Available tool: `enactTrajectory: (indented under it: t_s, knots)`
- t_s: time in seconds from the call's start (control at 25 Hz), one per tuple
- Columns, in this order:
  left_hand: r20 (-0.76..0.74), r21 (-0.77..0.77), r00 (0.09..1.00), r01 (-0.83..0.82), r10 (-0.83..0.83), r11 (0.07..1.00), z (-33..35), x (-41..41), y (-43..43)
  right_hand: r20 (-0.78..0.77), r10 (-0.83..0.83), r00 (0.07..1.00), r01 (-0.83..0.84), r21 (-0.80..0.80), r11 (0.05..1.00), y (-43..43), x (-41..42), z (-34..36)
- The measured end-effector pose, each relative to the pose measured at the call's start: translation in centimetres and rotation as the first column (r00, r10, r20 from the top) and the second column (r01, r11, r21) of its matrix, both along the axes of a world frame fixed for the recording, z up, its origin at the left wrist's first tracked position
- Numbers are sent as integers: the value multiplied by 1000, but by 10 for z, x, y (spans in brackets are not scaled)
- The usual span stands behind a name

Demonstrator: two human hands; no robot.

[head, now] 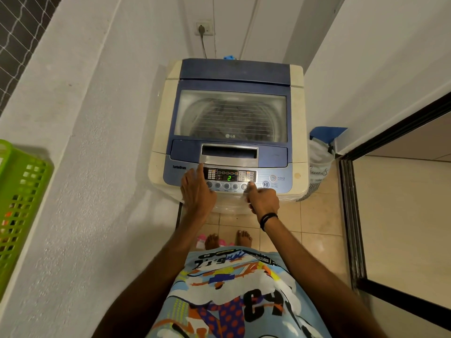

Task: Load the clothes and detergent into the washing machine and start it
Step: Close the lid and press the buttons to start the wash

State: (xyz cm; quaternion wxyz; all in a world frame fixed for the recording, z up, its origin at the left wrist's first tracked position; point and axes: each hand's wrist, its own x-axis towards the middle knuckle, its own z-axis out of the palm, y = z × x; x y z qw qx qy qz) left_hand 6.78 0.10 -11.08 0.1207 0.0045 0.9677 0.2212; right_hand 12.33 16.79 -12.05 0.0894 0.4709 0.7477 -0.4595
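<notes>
A cream and blue top-loading washing machine (158,132) stands ahead with its glass lid (230,115) down; dark clothes (227,111) show dimly through it inside the drum. The control panel (275,175) is lit and its display shows a green 2. My left hand (196,191) rests on the panel's left end, index finger stretched up toward the lid handle, holding nothing. My right hand (263,202) is curled, its thumb pressing a round button at the right of the button row, beside the start/pause button (265,184).
A green plastic basket (22,206) sits on the ledge at left. A bag with a blue top (319,157) stands right of the machine. White walls close in on both sides, a dark sliding-door frame (351,215) at right. The power plug (201,29) is in the wall socket.
</notes>
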Motion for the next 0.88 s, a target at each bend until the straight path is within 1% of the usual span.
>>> enactTrajectory:
  t_s: [0.08,0.16,0.28,0.36,0.64,0.72,0.8,0.88]
  knots:
    - [5,-1,1000,1,-1,1000,0,1,1,18,19,1000,-21,64,998,2,-1,0]
    - [9,3,1000,0,0,1000,0,2,2,25,19,1000,-22,96,995,3,-1,1]
    - [4,-1,1000,1,-1,1000,1,5,3,-33,30,999,-25,148,989,3,3,2]
    - [3,-1,1000,3,-3,1000,1,6,4,-38,50,998,-41,202,978,2,7,4]
    - [-27,49,1000,14,-13,999,1,10,14,-74,161,984,-117,410,905,8,32,2]
    - [-25,42,999,30,-29,999,0,10,16,-27,152,988,-128,412,902,13,38,1]
    - [-19,39,999,38,-38,998,0,11,19,52,146,988,-155,391,907,17,43,0]
    - [-12,46,999,37,-36,998,0,12,20,110,183,977,-211,368,905,20,47,0]
